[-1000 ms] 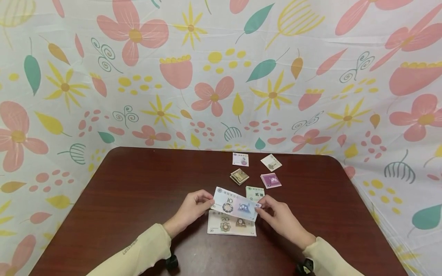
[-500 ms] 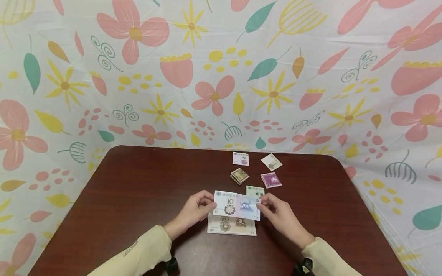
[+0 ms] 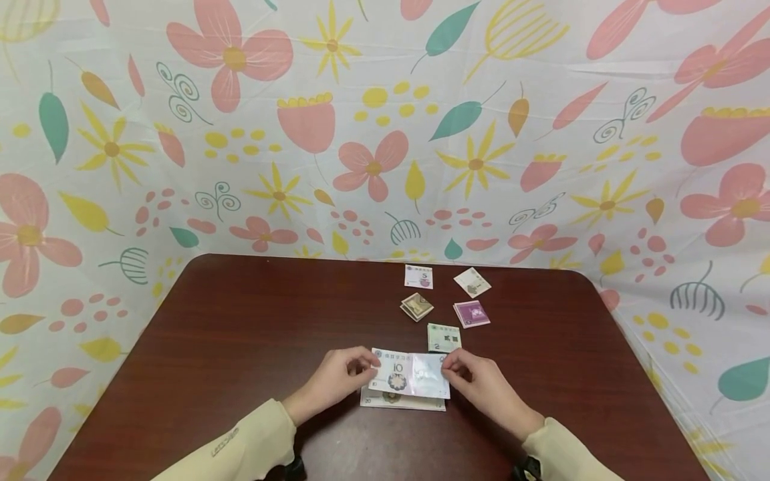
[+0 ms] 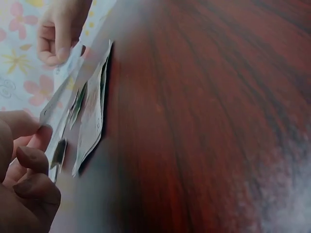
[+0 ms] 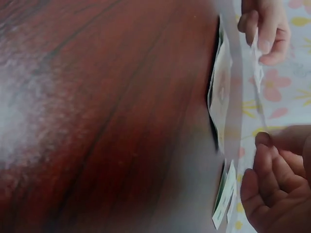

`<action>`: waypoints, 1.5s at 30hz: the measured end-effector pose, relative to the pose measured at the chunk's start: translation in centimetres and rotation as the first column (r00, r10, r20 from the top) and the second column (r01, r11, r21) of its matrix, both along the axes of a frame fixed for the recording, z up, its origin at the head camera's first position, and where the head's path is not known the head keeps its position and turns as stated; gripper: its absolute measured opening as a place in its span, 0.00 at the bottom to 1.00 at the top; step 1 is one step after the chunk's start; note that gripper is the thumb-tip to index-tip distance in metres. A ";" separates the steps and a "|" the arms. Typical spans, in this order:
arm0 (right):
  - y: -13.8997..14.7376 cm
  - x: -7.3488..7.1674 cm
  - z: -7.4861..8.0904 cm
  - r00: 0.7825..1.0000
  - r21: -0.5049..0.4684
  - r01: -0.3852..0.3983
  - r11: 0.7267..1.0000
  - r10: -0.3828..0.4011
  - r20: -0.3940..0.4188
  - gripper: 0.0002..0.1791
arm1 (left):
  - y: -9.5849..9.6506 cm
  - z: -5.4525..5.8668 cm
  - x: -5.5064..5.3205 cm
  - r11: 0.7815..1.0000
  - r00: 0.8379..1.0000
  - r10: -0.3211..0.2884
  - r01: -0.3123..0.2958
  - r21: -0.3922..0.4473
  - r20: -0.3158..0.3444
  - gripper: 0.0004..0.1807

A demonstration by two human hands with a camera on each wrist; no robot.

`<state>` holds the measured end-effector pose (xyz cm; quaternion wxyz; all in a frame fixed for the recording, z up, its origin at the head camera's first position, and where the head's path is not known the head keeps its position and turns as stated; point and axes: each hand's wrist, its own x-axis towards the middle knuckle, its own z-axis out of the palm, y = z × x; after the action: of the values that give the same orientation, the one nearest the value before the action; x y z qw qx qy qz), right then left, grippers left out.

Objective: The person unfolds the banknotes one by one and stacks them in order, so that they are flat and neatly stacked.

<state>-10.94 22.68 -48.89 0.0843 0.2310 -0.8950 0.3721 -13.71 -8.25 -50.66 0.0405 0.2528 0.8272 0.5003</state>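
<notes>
My left hand and right hand each pinch one end of a play banknote marked 10, stretched flat between them. Both wrist views show this banknote raised off the table. Beneath it lies a pile of banknotes marked 20, its upper part hidden by the held note. Just beyond the held note sits a small green pile of notes marked 2, near my right fingertips.
Farther back on the dark wooden table lie a note marked 5, a cream note, a brown folded pile and a purple pile. A flower-print cloth hangs behind the table.
Both hands have brought the 10 note nearer to me and lower over the 20 pile. It was slanted and is now almost level. More of the green pile shows.
</notes>
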 end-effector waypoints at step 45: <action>-0.9 -0.6 -1.2 0.977 0.189 -0.135 0.973 0.099 0.188 0.07 | -0.3 0.1 0.3 0.907 0.992 -0.102 0.063 -0.416 -0.071 0.08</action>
<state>-11.58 21.78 -50.04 -0.0416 0.2569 -0.9166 0.3035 -13.41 -8.58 -50.54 0.0762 0.2958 0.9037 0.3002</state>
